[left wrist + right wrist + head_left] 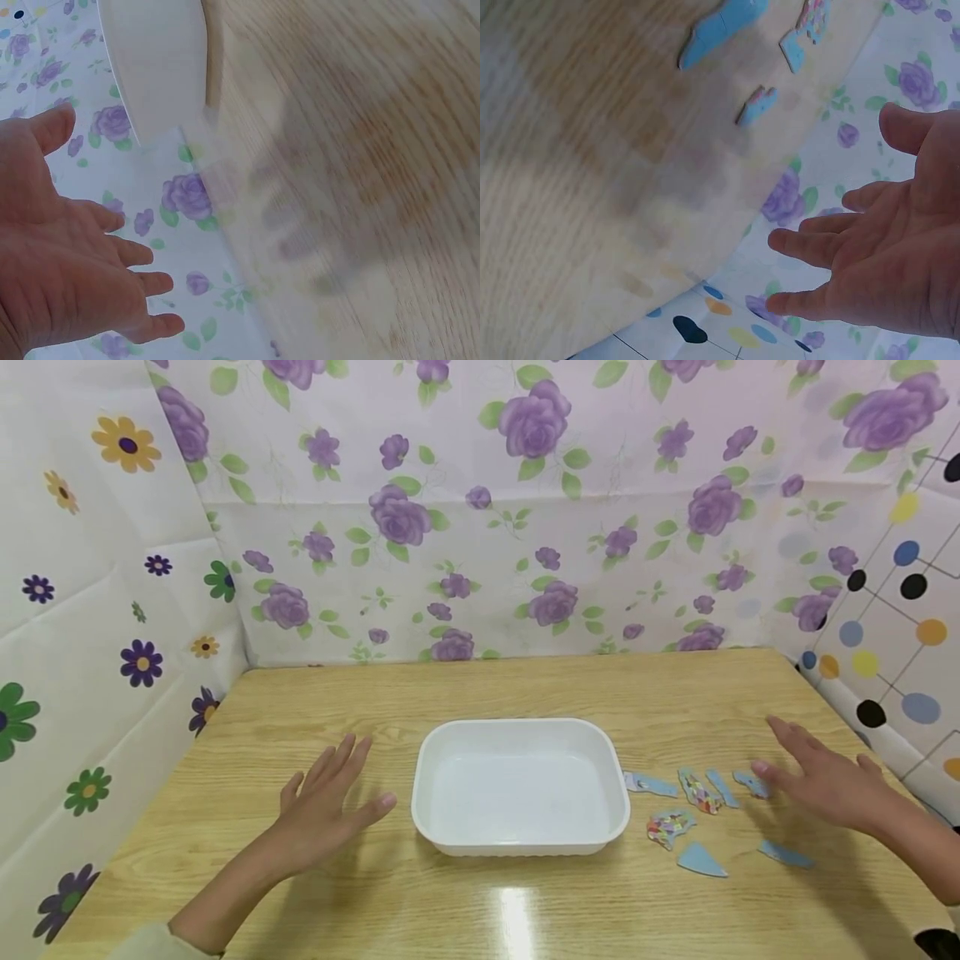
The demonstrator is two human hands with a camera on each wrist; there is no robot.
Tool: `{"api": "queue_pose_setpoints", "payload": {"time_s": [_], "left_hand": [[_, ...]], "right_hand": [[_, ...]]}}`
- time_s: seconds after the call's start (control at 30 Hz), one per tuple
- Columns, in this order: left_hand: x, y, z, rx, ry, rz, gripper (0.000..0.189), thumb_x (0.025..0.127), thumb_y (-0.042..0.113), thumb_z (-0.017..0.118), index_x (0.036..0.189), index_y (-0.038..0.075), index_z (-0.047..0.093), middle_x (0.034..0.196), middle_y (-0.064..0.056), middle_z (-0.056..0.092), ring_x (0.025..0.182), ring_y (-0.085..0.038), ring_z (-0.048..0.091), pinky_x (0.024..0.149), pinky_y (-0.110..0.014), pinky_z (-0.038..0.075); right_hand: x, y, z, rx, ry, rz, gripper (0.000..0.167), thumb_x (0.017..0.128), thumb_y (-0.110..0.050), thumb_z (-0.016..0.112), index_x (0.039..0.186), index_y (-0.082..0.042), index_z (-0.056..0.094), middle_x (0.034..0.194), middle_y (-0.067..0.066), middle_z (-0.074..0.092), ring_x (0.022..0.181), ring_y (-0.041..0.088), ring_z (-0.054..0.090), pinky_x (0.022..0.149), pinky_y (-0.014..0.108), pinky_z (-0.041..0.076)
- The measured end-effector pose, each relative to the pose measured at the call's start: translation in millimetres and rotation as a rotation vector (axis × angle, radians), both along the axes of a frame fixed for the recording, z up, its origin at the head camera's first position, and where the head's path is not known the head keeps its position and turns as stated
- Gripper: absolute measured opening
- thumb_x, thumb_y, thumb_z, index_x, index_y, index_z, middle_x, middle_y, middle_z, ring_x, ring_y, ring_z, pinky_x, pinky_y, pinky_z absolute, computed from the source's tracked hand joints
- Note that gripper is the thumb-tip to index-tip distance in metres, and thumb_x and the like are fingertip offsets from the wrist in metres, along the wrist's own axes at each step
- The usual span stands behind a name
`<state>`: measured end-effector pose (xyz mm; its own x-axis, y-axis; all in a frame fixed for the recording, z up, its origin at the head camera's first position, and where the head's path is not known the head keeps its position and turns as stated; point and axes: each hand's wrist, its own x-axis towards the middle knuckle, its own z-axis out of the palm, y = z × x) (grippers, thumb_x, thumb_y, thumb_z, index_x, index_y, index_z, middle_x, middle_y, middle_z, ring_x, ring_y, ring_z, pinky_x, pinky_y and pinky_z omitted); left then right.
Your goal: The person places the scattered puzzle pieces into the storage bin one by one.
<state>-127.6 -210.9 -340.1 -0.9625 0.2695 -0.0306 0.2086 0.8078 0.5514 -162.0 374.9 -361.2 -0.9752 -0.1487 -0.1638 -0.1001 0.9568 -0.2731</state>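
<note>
My left hand point(322, 810) hovers over the table to the left of a white plastic tray point(517, 848), fingers spread and holding nothing. On the other side my right hand point(832, 785) is held above the table with its fingers apart, also holding nothing. Nearest to it is a small blue piece point(752, 784). Flat blue and multicoloured pieces, like parts of a cut-up picture, lie scattered between the tray and the right hand: a patterned one point(670, 827), a blue triangle point(702, 860) and a blue strip point(785, 853) among them. The left wrist view shows the open palm and the tray's side point(161, 67).
The wooden table point(337, 693) ends at a hanging cloth with purple roses point(555, 602) at the back. Flower-patterned cloth point(142, 660) lines the left side, and dotted cloth point(892, 652) the right. Light glares off the table's front.
</note>
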Motion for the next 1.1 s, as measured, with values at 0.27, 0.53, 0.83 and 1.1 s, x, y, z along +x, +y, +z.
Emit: {"api": "queue_pose_setpoints", "payload": {"time_s": [0.27,0.53,0.83,1.1], "left_hand": [[2.0,5.0,1.2,0.087,-0.014,-0.002,0.086,0.092,0.055,0.055,0.155,0.016,0.013,0.16,-0.019,0.003,0.142,-0.048,-0.001,0.099,-0.074,0.001],[4.2,7.4,2.2,0.126,0.003,0.002,0.087,0.088,0.055,0.062,0.153,0.016,0.021,0.159,-0.019,0.009,0.141,-0.049,0.004,0.098,-0.074,0.004],[3.6,13.5,2.6,0.182,0.016,0.012,0.084,0.082,0.054,0.07,0.148,0.019,0.033,0.157,-0.013,0.02,0.141,-0.047,0.013,0.101,-0.078,0.013],[0.2,16.4,0.8,0.27,-0.028,0.008,0.082,0.08,0.045,0.076,0.145,0.016,0.036,0.154,-0.015,0.025,0.14,-0.044,0.022,0.105,-0.066,0.029]], "right_hand": [[-6.5,6.4,4.1,-0.072,-0.036,0.033,0.087,0.101,-0.048,0.041,0.15,0.003,-0.009,0.143,0.046,0.015,0.119,0.067,0.027,0.085,0.073,0.035],[-9.8,7.9,4.2,-0.064,-0.002,0.059,0.085,0.101,-0.043,0.046,0.149,0.009,0.0,0.138,0.048,0.024,0.113,0.065,0.039,0.078,0.066,0.044],[-16.3,22.2,-3.1,-0.141,0.127,0.165,0.078,0.095,-0.029,0.063,0.149,0.006,0.02,0.138,0.041,0.033,0.11,0.061,0.045,0.075,0.062,0.049],[-20.2,33.4,-11.2,-0.204,0.144,0.201,0.074,0.088,-0.019,0.071,0.148,0.001,0.031,0.123,0.033,0.045,0.098,0.048,0.058,0.065,0.035,0.055]]}}
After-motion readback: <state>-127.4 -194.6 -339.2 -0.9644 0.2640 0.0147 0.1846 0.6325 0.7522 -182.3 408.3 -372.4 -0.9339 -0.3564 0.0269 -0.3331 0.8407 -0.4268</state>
